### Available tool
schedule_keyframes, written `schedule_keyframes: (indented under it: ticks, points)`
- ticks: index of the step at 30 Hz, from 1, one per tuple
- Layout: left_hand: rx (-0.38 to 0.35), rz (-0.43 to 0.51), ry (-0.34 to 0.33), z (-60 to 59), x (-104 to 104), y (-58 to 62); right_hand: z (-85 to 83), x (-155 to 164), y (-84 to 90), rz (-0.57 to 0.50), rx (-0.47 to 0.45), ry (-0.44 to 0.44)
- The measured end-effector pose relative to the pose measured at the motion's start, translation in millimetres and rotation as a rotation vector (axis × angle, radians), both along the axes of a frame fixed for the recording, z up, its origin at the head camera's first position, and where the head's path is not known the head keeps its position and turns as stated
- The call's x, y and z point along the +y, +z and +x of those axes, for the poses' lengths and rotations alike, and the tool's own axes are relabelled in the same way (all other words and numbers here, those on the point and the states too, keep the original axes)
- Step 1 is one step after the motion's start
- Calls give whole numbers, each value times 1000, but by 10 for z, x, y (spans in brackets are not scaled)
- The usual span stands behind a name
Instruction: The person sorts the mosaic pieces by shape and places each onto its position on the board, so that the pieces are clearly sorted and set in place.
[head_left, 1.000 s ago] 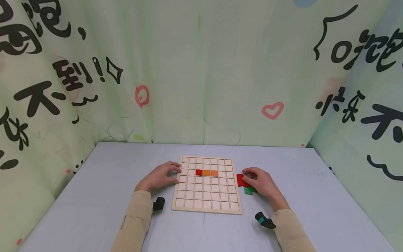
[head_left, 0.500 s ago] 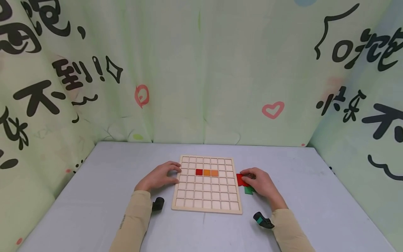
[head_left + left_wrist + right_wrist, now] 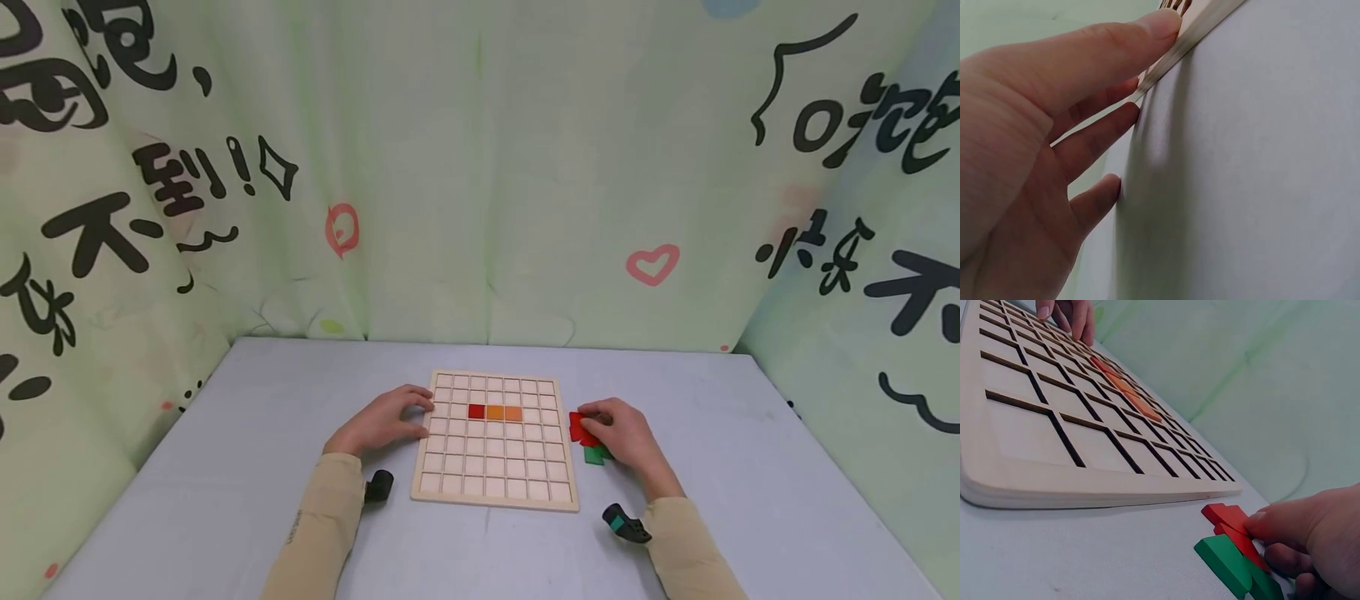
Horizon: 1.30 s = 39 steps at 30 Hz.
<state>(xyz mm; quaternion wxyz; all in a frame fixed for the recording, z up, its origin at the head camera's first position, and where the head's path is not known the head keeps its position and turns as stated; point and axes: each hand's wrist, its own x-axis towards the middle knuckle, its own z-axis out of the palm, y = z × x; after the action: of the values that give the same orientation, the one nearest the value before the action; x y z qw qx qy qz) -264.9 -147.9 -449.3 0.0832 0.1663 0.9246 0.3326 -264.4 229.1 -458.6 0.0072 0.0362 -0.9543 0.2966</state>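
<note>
Two hands share the work: the left hand (image 3: 378, 421) lies with straight fingers against the left edge of the wooden grid board (image 3: 495, 492), probably to steady it on the counter (image 3: 225, 467), while the right hand (image 3: 622, 433) pinches a red tile (image 3: 576, 427) beside the board's right edge, above a green tile (image 3: 594, 456).

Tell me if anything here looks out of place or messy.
Nothing stands out. The wooden grid board lies flat, its three tiles sit in one row, and loose red tiles and green tiles lie overlapping beside the right hand.
</note>
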Motion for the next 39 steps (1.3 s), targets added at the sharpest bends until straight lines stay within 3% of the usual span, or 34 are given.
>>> schedule_keyframes:
  ticks: [7,14,32,39]
  points:
    - [-4,2,1,-6,18,-33,22,48,-4,-13,-20,-46]
    - [-1,1,-2,-1,14,-43,27,56,15,-15,-1,-12]
    - [14,6,-13,-17,-13,-46,17,56,1,-21,-43,-52]
    - [13,1,-6,-17,-11,-40,13,56,4,-22,-25,-25]
